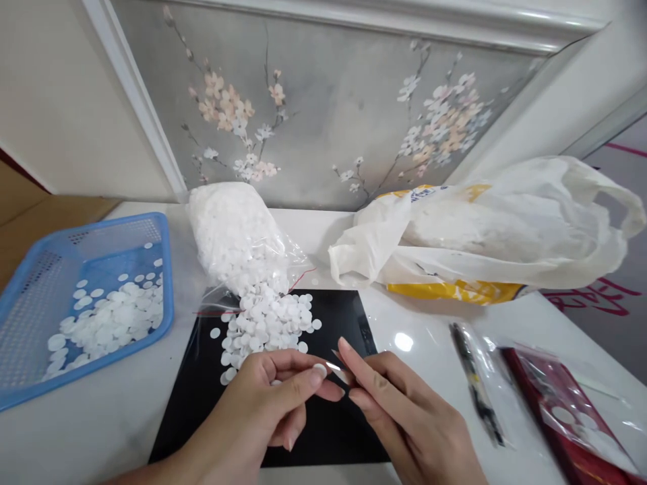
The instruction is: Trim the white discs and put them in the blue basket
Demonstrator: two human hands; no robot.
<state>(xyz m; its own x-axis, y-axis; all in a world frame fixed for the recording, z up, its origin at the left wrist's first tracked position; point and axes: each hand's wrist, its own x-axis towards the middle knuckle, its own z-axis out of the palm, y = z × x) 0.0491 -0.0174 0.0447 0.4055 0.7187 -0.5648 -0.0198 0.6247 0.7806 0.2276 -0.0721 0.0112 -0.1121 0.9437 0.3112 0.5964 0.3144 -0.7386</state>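
My left hand (278,397) pinches a small white disc (319,370) between thumb and forefinger. Another bit of white shows between its fingers, mostly hidden. My right hand (407,414) grips a small metal blade (335,368), its shiny tip pointing at the disc. Whether the blade touches the disc I cannot tell. Both hands are above a black board (328,431). Just beyond my left hand, a heap of white discs (267,323) lies on the board, spilling from a clear plastic bag (232,229) full of them.
On the left stands a blue basket (169,269) with many white discs inside. A white plastic bag with yellow print (470,242) lies at the back right. To the right are a pen (475,384) and a red packet (561,411). A flowered panel (333,101) rises behind.
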